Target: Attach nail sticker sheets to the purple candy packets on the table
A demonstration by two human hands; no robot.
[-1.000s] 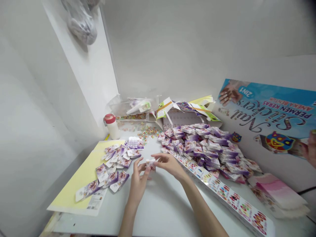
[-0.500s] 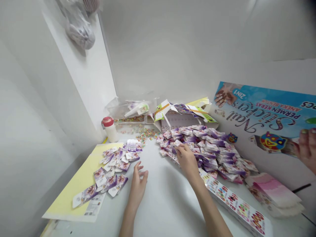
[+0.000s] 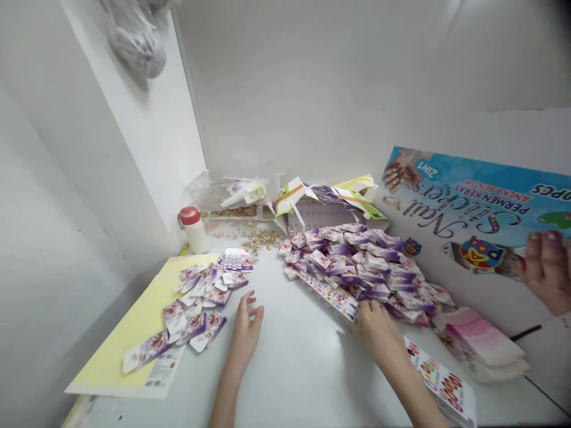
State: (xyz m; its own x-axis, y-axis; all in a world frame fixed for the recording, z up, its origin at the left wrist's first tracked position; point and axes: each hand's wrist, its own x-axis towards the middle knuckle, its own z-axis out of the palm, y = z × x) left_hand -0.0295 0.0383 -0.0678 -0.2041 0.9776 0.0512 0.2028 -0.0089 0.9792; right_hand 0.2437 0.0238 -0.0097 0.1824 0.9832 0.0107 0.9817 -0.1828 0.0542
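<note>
The right hand (image 3: 379, 333), grip hidden, partly blocks a long white printed strip (image 3: 332, 293) beside heaped purple-white cardboard boxes (image 3: 375, 263); the left hand (image 3: 246, 329) is spread.

Left hand (image 3: 246, 326) loosely open; right hand (image 3: 375, 327) palm-down, fingers curled.

Bright light; soft shadow on tabletop (image 3: 294, 374); top-right corner dark.

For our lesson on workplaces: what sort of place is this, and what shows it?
Probably a packing workbench: a white table bears a heap of small printed boxes, similar cartons and loose colourful bits.
</note>
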